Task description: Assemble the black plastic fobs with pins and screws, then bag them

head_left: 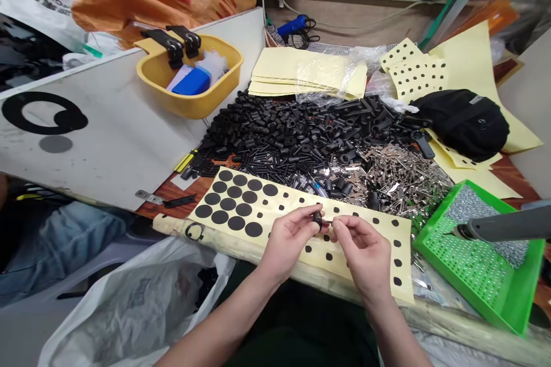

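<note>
Above a yellow sheet (284,229) with black dots, my left hand (286,238) pinches a small black plastic part (317,219) between thumb and fingers. Close beside it, my right hand (364,249) has thumb and forefinger pressed together at the part's right side. A thin dark piece seems to reach from the part to these fingertips; its kind is too small to make out. Larger black round stickers (228,204) cover the sheet's left end. Just beyond the sheet lie heaps of black plastic parts (279,132) and small metal pieces (407,175).
A green tray (477,298) with tiny silvery pieces stands right, an electric screwdriver (503,228) reaching over it. A yellow bin (193,103) is clipped to the left partition (107,143). Yellow sheets (279,69) and a black cloth bundle (462,120) lie behind. Another person's leg (51,246) shows left.
</note>
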Demonstrator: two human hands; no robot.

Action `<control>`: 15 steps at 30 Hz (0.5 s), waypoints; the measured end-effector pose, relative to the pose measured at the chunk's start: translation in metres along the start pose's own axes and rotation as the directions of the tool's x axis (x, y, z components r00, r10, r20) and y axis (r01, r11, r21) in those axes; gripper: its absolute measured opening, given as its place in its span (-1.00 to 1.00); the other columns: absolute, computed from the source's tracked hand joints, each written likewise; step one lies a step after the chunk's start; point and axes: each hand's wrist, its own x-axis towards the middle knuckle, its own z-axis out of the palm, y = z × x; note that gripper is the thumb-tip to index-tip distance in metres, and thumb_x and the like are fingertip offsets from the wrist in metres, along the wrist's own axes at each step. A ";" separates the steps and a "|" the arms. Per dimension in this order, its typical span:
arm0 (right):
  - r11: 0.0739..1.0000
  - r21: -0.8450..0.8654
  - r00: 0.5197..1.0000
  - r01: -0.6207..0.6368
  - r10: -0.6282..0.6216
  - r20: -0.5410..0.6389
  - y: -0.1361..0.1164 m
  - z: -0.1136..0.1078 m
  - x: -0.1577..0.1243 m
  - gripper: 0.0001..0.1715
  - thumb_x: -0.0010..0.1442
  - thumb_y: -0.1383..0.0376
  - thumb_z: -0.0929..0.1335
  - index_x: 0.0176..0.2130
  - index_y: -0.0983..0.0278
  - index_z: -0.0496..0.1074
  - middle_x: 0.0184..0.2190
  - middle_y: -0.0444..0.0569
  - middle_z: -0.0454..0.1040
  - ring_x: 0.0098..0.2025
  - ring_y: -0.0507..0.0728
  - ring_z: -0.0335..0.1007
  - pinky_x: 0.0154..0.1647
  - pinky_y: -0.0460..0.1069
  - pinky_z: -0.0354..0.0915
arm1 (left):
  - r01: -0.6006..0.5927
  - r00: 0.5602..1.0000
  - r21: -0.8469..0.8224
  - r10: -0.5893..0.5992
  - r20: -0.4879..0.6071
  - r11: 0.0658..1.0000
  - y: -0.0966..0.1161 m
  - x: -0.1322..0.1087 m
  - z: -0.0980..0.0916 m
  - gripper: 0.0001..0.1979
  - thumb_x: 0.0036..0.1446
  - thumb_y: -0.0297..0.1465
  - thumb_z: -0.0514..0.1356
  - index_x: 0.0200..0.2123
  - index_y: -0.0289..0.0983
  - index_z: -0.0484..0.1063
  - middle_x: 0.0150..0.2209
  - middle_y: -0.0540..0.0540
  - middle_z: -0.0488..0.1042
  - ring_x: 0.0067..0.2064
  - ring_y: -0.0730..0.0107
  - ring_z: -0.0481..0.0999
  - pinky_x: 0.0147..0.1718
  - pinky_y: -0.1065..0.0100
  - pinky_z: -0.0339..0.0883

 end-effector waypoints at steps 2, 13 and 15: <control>0.998 0.023 0.999 -0.051 0.050 0.019 0.004 0.000 0.001 -0.81 0.02 0.19 0.46 -0.43 0.28 0.51 -0.56 -0.07 0.51 -0.52 0.05 0.43 -0.41 -0.04 0.43 | -0.005 1.000 0.014 0.005 -0.005 1.000 0.001 0.001 -0.001 -0.71 -0.04 -0.49 0.28 -0.18 -0.27 0.57 -0.25 -0.09 0.58 -0.27 0.35 0.56 -0.17 0.32 0.45; 0.994 -0.052 0.990 -0.095 0.100 0.103 0.017 0.003 0.005 -0.74 -0.02 0.14 0.47 -0.45 0.31 0.51 -0.55 -0.02 0.54 -0.52 0.07 0.45 -0.48 -0.06 0.42 | 0.094 0.995 -0.065 -0.095 -0.013 0.993 -0.019 0.004 -0.008 -0.70 -0.09 -0.44 0.33 -0.20 -0.29 0.59 -0.25 -0.14 0.60 -0.14 0.26 0.53 -0.06 0.25 0.38; 0.993 -0.089 0.987 -0.078 0.089 0.132 0.018 0.001 0.006 -0.75 -0.02 0.15 0.46 -0.44 0.31 0.52 -0.52 0.00 0.56 -0.48 0.10 0.49 -0.42 -0.03 0.44 | 0.092 0.996 -0.051 -0.092 0.003 0.994 -0.019 0.004 -0.009 -0.70 -0.08 -0.45 0.32 -0.19 -0.29 0.58 -0.24 -0.14 0.60 -0.14 0.26 0.53 -0.07 0.25 0.38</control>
